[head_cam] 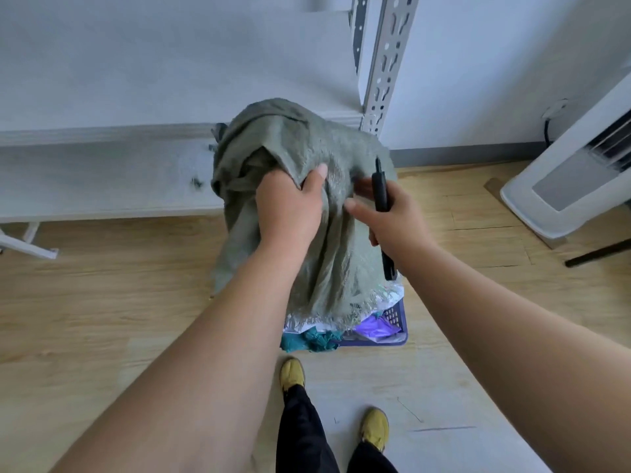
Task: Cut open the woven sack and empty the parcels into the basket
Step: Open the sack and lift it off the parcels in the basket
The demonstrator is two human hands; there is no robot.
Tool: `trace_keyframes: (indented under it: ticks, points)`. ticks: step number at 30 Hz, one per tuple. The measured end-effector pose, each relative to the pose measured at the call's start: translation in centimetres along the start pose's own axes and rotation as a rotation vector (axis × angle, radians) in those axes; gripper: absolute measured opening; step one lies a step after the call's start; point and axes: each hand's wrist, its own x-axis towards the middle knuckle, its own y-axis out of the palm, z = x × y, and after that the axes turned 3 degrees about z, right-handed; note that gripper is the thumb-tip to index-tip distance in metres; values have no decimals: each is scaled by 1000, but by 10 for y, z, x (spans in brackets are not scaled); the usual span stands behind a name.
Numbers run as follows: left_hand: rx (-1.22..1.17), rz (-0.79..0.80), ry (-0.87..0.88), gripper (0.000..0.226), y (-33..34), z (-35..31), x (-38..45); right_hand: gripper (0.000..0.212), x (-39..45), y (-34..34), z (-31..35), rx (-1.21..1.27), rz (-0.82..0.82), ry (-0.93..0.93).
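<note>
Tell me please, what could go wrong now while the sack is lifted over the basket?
1. The right hand holds the black cutter close to the left hand, which grips the woven sack; a slip might nick the fingers.
2. Parcels already pile up to the rim of the blue basket; more could spill onto the floor.

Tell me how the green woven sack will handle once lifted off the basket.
The woven sack probably stays floppy: it bunches under the left hand and drapes in folds. Likely light now, since parcels already fill the basket.
</note>
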Motion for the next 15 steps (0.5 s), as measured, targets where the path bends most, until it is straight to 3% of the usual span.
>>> trace_keyframes:
  ticks: [4,6,8,11,15]
  points:
    - [-21,135,-104,18,-6,12,4,48,7,-9,5,-32,-174,28]
    - [-21,176,-87,25,-8,14,7,48,12,-16,9,-67,-194,40]
    - [-54,165,-83,35,-6,15,6,46,16,-15,9,-25,-97,72]
    - [-166,85,-154,32,0,13,4,54,14,-1,10,122,111,79]
    - [-383,-7,-286,13,1,5,13,58,-1,23,1,-38,209,24]
